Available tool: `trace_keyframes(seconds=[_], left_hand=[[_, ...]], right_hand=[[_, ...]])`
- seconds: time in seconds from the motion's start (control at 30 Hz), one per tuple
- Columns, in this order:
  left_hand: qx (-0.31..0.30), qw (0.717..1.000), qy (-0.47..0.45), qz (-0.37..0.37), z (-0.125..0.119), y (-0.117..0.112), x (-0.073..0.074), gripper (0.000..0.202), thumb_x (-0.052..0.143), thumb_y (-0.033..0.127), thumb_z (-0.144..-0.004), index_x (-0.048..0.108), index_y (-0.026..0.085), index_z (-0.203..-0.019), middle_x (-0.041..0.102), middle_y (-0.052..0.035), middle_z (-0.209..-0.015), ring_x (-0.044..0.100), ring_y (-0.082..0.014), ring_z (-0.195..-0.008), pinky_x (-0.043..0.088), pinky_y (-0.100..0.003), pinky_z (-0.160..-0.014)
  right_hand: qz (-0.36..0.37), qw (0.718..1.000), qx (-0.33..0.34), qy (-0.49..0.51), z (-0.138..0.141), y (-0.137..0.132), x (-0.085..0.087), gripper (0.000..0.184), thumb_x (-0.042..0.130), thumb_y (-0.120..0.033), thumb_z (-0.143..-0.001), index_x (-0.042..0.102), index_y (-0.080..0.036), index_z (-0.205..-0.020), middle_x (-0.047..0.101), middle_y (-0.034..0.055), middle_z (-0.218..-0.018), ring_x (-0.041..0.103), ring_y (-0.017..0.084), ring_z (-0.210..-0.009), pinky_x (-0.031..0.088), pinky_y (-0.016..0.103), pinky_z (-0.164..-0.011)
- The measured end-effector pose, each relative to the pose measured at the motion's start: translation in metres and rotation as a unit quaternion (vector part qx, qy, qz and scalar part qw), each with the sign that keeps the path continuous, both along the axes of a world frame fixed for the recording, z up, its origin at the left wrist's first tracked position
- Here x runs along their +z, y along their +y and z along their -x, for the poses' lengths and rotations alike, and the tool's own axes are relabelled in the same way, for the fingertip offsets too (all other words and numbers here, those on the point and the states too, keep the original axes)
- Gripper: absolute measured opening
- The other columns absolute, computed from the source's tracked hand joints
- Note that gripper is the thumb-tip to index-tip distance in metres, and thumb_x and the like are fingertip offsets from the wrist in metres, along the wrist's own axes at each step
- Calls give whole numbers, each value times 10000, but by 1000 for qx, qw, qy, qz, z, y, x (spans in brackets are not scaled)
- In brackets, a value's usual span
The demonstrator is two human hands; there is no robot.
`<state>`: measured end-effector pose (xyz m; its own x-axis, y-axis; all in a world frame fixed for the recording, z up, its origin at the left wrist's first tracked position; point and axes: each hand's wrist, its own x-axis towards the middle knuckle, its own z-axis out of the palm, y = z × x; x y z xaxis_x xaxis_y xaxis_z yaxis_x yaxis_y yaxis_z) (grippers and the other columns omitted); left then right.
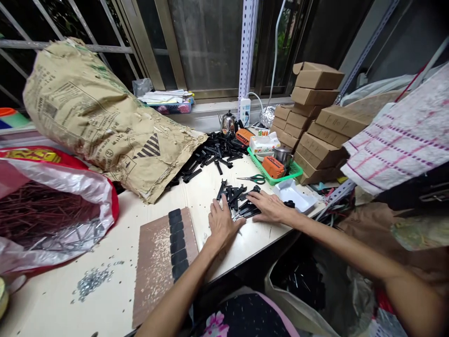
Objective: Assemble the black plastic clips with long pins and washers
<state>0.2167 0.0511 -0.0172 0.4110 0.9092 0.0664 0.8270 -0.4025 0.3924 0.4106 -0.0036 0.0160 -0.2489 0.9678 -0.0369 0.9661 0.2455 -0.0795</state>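
Note:
A small heap of black plastic parts [235, 193] lies on the pale tabletop between my two hands. My left hand [220, 219] rests at the heap's left edge, fingers spread, its palm toward the table. Over the right side of the heap, my right hand [268, 206] lies with fingers stretched out, touching the black pieces. Several thin silvery bits show between the hands, too small to name. A larger pile of the same black parts [219, 149] spills from the paper sack [115, 121] behind.
Scissors [257, 179] and a green basket [296, 174] lie beyond the heap, with a white tray [298, 196] at right. A brown board [150, 262] with black pads, small metal pieces [91, 282] and a red bag of rods [108, 201] occupy the left. Cardboard boxes [317, 150] stand stacked.

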Motion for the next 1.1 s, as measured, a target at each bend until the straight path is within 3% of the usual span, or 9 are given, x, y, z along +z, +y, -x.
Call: trace_keyframes(seconds=[0.07, 0.13, 0.3, 0.43, 0.53, 0.77, 0.9, 1.0, 1.1], left_hand=[[0, 999, 37, -24, -3, 3, 0, 954, 660, 477, -696, 190, 81, -1426, 456, -262, -1282, 431, -369, -1149, 357, -439, -880], [-5, 997, 68, -34, 0, 9, 2, 806, 593, 404, -765, 233, 67, -1403, 538, -215, -1151, 476, -321, -1046, 373, -402, -838], [-8, 992, 129, -8, 6, 22, 5, 528, 476, 198, -797, 386, 69, -1302, 578, -182, -1042, 509, -299, -983, 409, -360, -765], [40, 992, 117, -17, 0, 23, -1, 380, 346, 92, -830, 477, 66, -1187, 570, -197, -1020, 545, -297, -945, 450, -355, -687], [62, 992, 104, -36, -1, 25, -4, 378, 248, 33, -836, 521, 49, -1098, 553, -222, -1017, 567, -298, -917, 467, -365, -660], [66, 994, 47, -68, 17, 36, -8, 353, 259, 75, -858, 602, 97, -940, 600, -206, -898, 613, -300, -849, 467, -374, -705], [57, 997, 21, -38, 25, 40, -7, 303, 313, 108, -849, 601, 90, -942, 628, -218, -851, 635, -330, -821, 460, -407, -714], [32, 998, 53, 9, 29, 42, -2, 301, 319, 121, -840, 568, 54, -996, 640, -247, -813, 640, -370, -794, 450, -457, -695], [24, 993, 107, 43, 29, 46, 4, 336, 288, 251, -896, 525, 76, -1057, 651, -253, -889, 637, -372, -834, 449, -440, -681]], right_hand=[[9, 1000, 5, -15, -4, 13, -4, 858, 711, -522, -662, 355, -189, -1369, 390, 145, -1375, 430, 312, -1117, 468, 393, -774], [26, 999, 17, -24, -5, 28, -5, 882, 723, -559, -617, 394, -181, -1343, 459, 148, -1298, 453, 314, -1071, 470, 396, -760], [39, 996, 60, -58, 2, 52, -5, 593, 669, -585, -638, 594, -154, -1038, 556, 137, -1050, 471, 301, -1005, 473, 378, -731], [42, 993, 65, -87, 14, 55, -6, 546, 654, -533, -626, 568, -125, -979, 559, 146, -1014, 465, 310, -994, 482, 403, -718], [45, 993, 55, -90, 20, 52, -8, 537, 629, -510, -634, 539, -132, -1005, 553, 139, -1033, 481, 309, -967, 479, 428, -729], [0, 995, 39, -96, 29, 44, -14, 371, 560, -309, -710, 490, -145, -1036, 556, 132, -1048, 512, 292, -943, 420, 419, -766], [-6, 992, 57, -110, 29, 40, -12, 287, 519, -240, -740, 489, -142, -1008, 584, 121, -995, 535, 276, -906, 346, 462, -842], [2, 994, 60, -96, 24, 35, -5, 277, 489, -225, -760, 474, -149, -1025, 579, 131, -1055, 536, 277, -915, 365, 417, -792], [-9, 999, 34, -28, 14, 33, 6, 297, 491, -261, -748, 458, -167, -1028, 588, 109, -1046, 544, 267, -886, 384, 369, -727]])
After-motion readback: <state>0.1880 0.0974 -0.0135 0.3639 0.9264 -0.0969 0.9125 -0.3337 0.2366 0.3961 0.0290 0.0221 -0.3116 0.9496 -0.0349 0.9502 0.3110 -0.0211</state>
